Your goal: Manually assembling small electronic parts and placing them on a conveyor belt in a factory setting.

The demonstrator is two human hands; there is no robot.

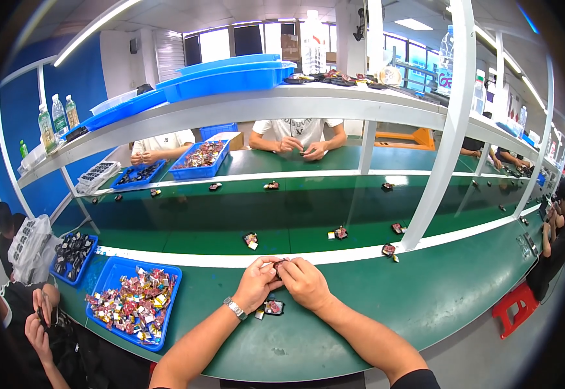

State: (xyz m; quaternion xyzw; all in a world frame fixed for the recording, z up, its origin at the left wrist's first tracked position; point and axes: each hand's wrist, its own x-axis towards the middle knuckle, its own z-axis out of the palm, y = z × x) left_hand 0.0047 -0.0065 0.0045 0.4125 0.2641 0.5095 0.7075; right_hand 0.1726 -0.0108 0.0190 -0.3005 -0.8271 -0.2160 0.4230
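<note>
At 6 o'clock on the green bench (438, 292): one piece in hand, heap waiting

Largest first. From my remote seat I see the bench sweep across the lower view, a darker green strip (311, 217) beyond it. Blue tray (176, 295) at 8 o'clock, heaped with red, gold and white bits (136, 299); I judge plenty left. Left hand (256, 285) and right hand (305, 285) meet at 6 o'clock, fingertips of both pinching one small dark-red piece (280, 266). I'd call that one unfinished. A second piece (274, 307), black and red, lies on the bench just below the hands. Similar pieces (341, 232) sit on the strip at 7 and 4 o'clock; maybe done, can't confirm.

Hard to read: fingers cover most of the held piece. Heap hides its lower layers. View's edge bends and goes dark.
</note>
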